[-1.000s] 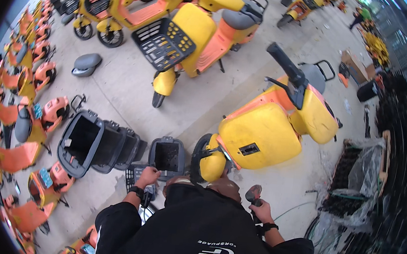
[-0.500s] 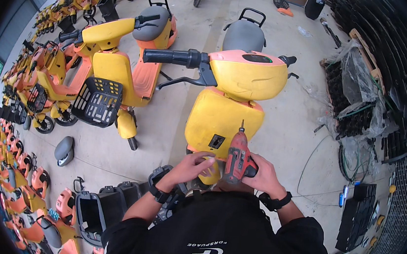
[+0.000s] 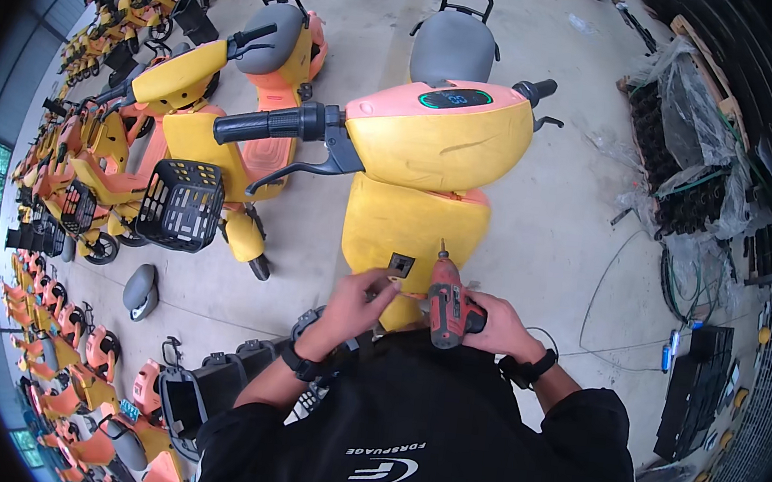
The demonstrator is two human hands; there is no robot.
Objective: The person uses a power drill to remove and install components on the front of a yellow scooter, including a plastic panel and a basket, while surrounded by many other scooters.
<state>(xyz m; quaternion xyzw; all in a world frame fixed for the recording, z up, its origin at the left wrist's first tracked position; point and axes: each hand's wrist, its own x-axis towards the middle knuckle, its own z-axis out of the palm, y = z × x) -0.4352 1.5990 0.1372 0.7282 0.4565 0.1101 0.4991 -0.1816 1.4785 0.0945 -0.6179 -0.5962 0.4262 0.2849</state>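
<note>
My right hand (image 3: 501, 327) is wrapped round the grip of a red and black cordless driver (image 3: 446, 309), its thin bit pointing away from me, in front of the scooter's yellow front panel (image 3: 379, 221). To its left, my left hand (image 3: 362, 304) has thumb and fingers pinched together just below a small dark recess (image 3: 401, 264) in that panel. Whatever sits between those fingertips is too small to make out. Above the panel is the yellow and pink scooter head (image 3: 434, 143), with a lit round-ended display (image 3: 455, 99) and a black left handlebar grip (image 3: 267, 123).
Another yellow scooter with a black basket (image 3: 181, 204) stands on the left, and rows of scooters run behind it. A grey seat (image 3: 141, 291) lies on the floor. Grey open bins (image 3: 186, 399) are at lower left. Plastic-wrapped black parts (image 3: 689, 132) are stacked at right.
My left hand has gone up to the panel recess and its fingers have closed into a pinch. The driver stays in my right hand. The view has shifted, and the scooter's display is lit.
</note>
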